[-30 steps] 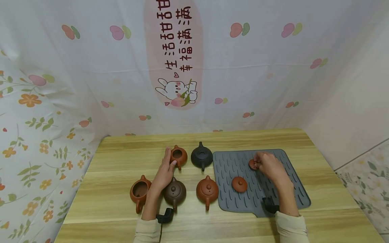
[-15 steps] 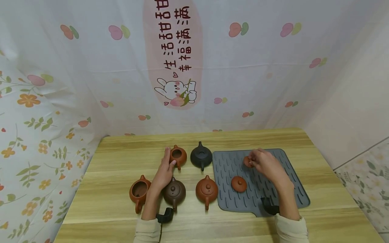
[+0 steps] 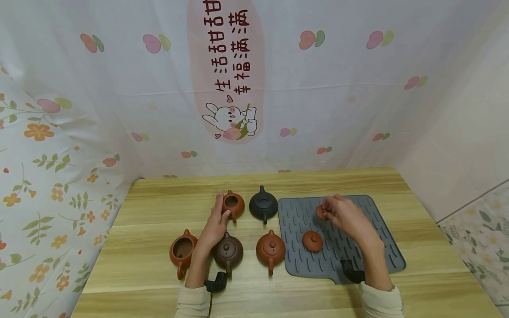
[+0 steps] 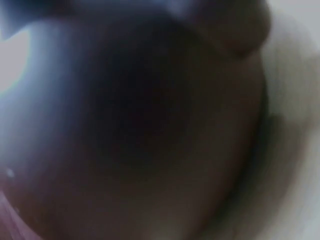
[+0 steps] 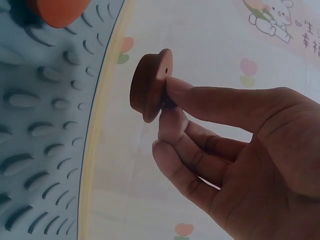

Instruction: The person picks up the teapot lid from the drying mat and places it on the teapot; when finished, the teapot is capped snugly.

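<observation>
My right hand (image 3: 350, 218) pinches a small reddish-brown teapot lid (image 5: 152, 85) by its knob, above the grey mat (image 3: 294, 265). The right wrist view shows the lid tipped on edge, with thumb and fingertips at its knob. My left hand (image 3: 214, 225) holds a small orange-brown teapot (image 3: 237, 206) at its left side, thumb near the handle, fingers along the body. That teapot is lidless, its round opening facing up. A dark brown lidded teapot (image 3: 230, 258) sits just under the left wrist; a blurred dark rounded body (image 4: 150, 140) fills most of the left wrist view.
Another lidless reddish teapot (image 3: 184, 247) stands at front left. A black teapot (image 3: 263, 205) and a lidded reddish teapot (image 3: 271, 248) stand left of the mat. On the mat lies a larger orange lid (image 3: 313, 241). A printed cloth (image 3: 278, 88) hangs behind the table.
My right hand has moved slightly left over the mat with the small lid between its fingers. My left hand stays at the small orange-brown teapot.
</observation>
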`<action>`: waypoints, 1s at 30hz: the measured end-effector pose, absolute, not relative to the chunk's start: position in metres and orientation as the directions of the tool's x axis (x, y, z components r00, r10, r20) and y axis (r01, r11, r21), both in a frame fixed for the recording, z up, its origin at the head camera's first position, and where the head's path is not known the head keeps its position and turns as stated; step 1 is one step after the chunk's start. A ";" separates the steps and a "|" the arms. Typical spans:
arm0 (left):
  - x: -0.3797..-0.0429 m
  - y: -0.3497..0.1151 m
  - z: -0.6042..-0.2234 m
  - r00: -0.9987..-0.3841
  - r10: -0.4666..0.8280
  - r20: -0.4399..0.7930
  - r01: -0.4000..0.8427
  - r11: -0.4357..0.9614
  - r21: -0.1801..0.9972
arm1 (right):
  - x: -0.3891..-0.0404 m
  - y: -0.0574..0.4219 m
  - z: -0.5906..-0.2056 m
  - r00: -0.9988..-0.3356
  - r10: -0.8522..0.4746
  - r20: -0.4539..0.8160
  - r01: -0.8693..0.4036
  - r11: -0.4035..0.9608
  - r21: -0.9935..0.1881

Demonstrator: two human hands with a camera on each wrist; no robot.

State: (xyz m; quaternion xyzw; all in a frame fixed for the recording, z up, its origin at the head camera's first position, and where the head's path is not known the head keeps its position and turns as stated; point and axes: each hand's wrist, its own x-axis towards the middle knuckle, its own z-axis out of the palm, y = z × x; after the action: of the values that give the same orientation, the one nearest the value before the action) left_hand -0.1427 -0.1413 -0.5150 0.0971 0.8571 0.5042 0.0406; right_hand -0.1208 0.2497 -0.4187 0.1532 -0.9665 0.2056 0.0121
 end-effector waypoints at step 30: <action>-0.143 -0.141 -0.511 -0.981 0.191 0.037 0.125 0.474 0.872 | -0.123 0.250 -0.422 -0.946 -0.318 0.056 -0.313 0.862 -0.398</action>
State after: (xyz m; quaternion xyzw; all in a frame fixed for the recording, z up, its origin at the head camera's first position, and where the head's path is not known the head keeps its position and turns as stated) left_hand -0.1425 -0.1410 -0.5106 0.0920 0.8579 0.5044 0.0326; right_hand -0.1229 0.2496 -0.4223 0.1635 -0.9650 0.2051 -0.0059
